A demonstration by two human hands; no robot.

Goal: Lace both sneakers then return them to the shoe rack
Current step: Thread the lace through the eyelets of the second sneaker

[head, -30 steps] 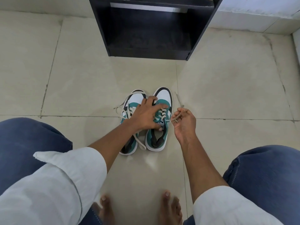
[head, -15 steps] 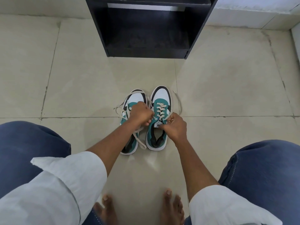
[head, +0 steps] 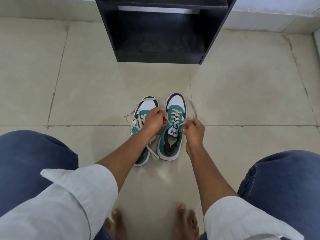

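- Head view: two teal, white and black sneakers stand side by side on the tiled floor point(head: 86, 87), toes towards the black shoe rack point(head: 161, 30), which stands well apart from them at the top of the frame.
- The right sneaker point(head: 171, 135) has its cream lace crossed through the eyelets up to the tongue; the tongue label and the dark inside now show, where half a second ago the right hand lay over part of them.
- The left hand point(head: 154, 118) is closed into a fist over the left sneaker point(head: 143, 108), its fingers curled and pressed together around one end of the right sneaker's lace, which runs taut from the top left eyelet into the fist.
- The right hand point(head: 194, 127) has moved off to the right of the shoe since the earlier frame; its fingers are curled shut, pinching the other lace end point(head: 192, 108), whose loose tail arcs up and away along the outer side of the toe.
- The two hands now sit further apart than before, with the lace drawn out to both sides.
- The left sneaker's lace point(head: 131, 116) lies slack, looping over the toe and trailing onto the floor, much as it did earlier.
- Both forearms reach out from rolled white sleeves; blue-trousered knees frame the scene and bare toes show at the bottom edge.
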